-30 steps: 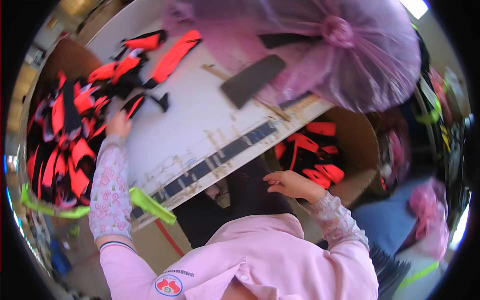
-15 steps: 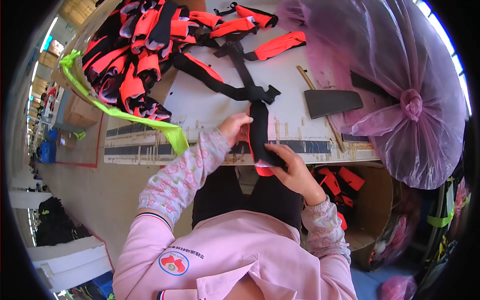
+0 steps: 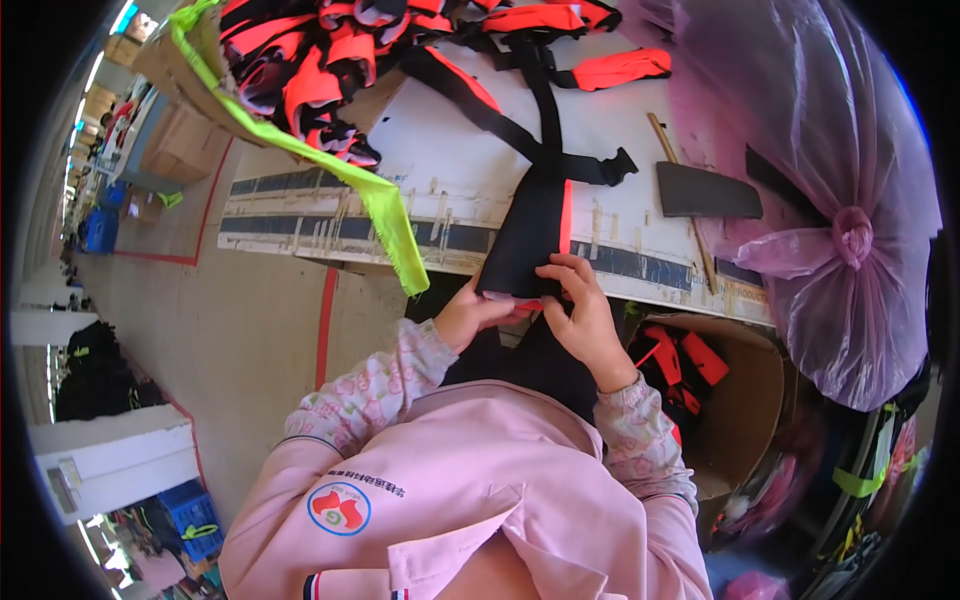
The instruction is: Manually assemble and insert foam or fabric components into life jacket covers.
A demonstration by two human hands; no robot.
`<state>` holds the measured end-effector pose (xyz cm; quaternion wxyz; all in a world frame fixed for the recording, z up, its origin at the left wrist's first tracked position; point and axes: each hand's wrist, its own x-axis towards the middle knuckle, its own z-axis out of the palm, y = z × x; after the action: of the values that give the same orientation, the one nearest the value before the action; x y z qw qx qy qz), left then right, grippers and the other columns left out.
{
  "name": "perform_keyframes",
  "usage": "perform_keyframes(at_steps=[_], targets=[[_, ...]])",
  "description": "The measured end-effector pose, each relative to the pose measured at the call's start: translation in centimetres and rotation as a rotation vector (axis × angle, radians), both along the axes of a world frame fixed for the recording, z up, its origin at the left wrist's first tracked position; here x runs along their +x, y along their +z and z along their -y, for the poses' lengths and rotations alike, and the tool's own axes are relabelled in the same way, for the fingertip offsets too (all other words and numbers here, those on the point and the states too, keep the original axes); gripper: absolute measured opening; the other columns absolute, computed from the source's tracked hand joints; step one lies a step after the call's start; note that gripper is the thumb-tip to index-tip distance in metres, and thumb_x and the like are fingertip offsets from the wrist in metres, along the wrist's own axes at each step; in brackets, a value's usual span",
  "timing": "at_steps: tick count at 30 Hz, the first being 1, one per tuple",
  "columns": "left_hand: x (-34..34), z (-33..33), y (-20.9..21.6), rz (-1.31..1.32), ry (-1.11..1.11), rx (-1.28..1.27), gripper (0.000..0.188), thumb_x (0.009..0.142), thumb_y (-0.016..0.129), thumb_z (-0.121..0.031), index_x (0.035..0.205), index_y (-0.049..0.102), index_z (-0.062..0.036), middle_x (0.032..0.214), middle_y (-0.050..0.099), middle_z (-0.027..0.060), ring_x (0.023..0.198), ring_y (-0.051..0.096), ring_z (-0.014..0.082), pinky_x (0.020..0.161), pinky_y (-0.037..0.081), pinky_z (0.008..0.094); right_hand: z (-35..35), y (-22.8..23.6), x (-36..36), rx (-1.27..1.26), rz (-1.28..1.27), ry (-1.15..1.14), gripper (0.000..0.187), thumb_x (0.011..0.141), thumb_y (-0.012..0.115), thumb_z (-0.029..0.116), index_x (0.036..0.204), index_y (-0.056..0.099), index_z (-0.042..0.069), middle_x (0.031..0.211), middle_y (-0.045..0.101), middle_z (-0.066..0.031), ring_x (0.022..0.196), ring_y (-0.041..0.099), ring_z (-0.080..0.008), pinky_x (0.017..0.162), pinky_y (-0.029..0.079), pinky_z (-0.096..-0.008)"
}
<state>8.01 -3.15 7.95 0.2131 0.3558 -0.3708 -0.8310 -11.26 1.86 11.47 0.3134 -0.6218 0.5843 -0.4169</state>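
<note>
"What have you got there?"

"A wide black band (image 3: pixel 524 235) with a bright red strip down its right side. Its bottom end is in front of me, at the near edge of the desk (image 3: pixel 440 130). The rest goes up over the desk."

"Are you holding it?"

"Yes, with both hands. My left grip (image 3: pixel 468 312) is closed on the bottom left corner. My right grip (image 3: pixel 580 305) pinches it low on the right, thumb down and fingers bent."

"What's at the top of it?"

"Thin black straps (image 3: pixel 545 105) meet there, and a black buckle (image 3: pixel 612 167) sticks out to the right."

"And around that?"

"To the right is a flat dark grey piece (image 3: pixel 710 190) on a thin wooden stick (image 3: pixel 664 138). Past those is a big, see-through pink bag (image 3: pixel 840 130). Far left is a heap of red and black pieces (image 3: pixel 335 75), with a yellow-green strip (image 3: pixel 385 215) in front. Down on my right, a brown box (image 3: pixel 755 395) holds more red pieces (image 3: pixel 705 358)."
</note>
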Motion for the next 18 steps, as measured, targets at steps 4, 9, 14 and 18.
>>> perform_keyframes(at_steps=[4, 9, 14, 18], targets=[[-1.5, -0.2, -0.8, -0.066, 0.286, 0.066, 0.034, 0.088, 0.046, -0.015, 0.121, 0.043, -0.0041, 0.106, 0.057, 0.014, 0.092, 0.062, 0.0281, 0.08, 0.051, 0.0403, 1.1, -1.7, 1.4, -0.02, -0.15, -0.179, 0.024, 0.071, 0.061, -0.001, 0.095, 0.056, 0.001, 0.104, 0.052, -0.0156, 0.081, 0.056, -0.0287, 0.069, 0.046, -0.0335], [-1.9, -0.2, -1.8, 0.052, 0.334, 0.051, 0.033, 0.092, 0.04, -0.025, 0.117, 0.045, -0.0039, 0.102, 0.059, 0.0163, 0.079, 0.064, 0.0278, 0.071, 0.054, 0.0395, 1.3, -1.7, 2.0, 0.009, -0.182, -0.205, 0.038, 0.061, 0.069, -0.007, 0.092, 0.05, 0.003, 0.1, 0.047, -0.017, 0.087, 0.053, -0.0383, 0.073, 0.046, -0.0402], [-2.4, -0.9, -3.4, 0.124, 0.024, 0.186, 0.039, 0.094, 0.037, -0.032, 0.117, 0.047, -0.0028, 0.106, 0.06, 0.0197, 0.077, 0.064, 0.0269, 0.071, 0.055, 0.0396, 1.1, -2.5, 1.2, 0.033, -0.216, -0.204, 0.042, 0.058, 0.068, -0.011, 0.093, 0.049, 0.004, 0.102, 0.046, -0.0176, 0.088, 0.054, -0.0386, 0.072, 0.048, -0.04], [-3.8, -1.1, -5.1, 0.018, 0.164, 0.238, 0.034, 0.093, 0.04, -0.032, 0.111, 0.053, -0.0053, 0.1, 0.061, 0.0157, 0.079, 0.064, 0.0273, 0.074, 0.054, 0.0403, 1.0, -2.5, 1.2, 0.039, -0.196, -0.199, 0.044, 0.057, 0.068, -0.012, 0.093, 0.049, 0.004, 0.104, 0.046, -0.0169, 0.09, 0.054, -0.0387, 0.073, 0.048, -0.0399]])
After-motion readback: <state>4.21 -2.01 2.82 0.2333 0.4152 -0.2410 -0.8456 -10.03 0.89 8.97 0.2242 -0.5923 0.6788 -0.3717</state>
